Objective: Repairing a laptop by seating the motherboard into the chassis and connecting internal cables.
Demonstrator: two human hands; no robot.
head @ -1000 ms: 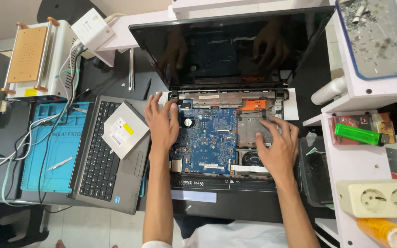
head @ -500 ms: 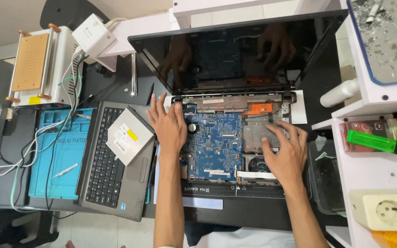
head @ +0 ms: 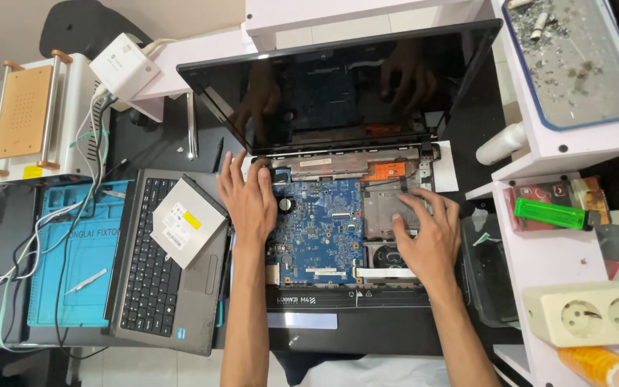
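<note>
An opened laptop lies before me, its blue motherboard (head: 320,229) bare and its dark screen (head: 345,86) tilted back. My left hand (head: 248,201) rests flat on the left edge of the laptop's base, fingers spread toward the hinge. My right hand (head: 428,233) lies on the grey metal plate (head: 381,208) at the right of the board, fingers apart, just above the round fan (head: 388,256). Neither hand holds anything.
The removed keyboard cover (head: 155,287) lies at the left with a silver optical drive (head: 188,221) on it. A blue work mat (head: 84,258) with tweezers, white cables and a heating plate device (head: 30,118) stand further left. White shelves at the right hold a green lighter (head: 549,213) and a power socket (head: 589,312).
The view has shifted slightly. My left hand has slid a little up toward the hinge; my right hand stays on the metal plate.
</note>
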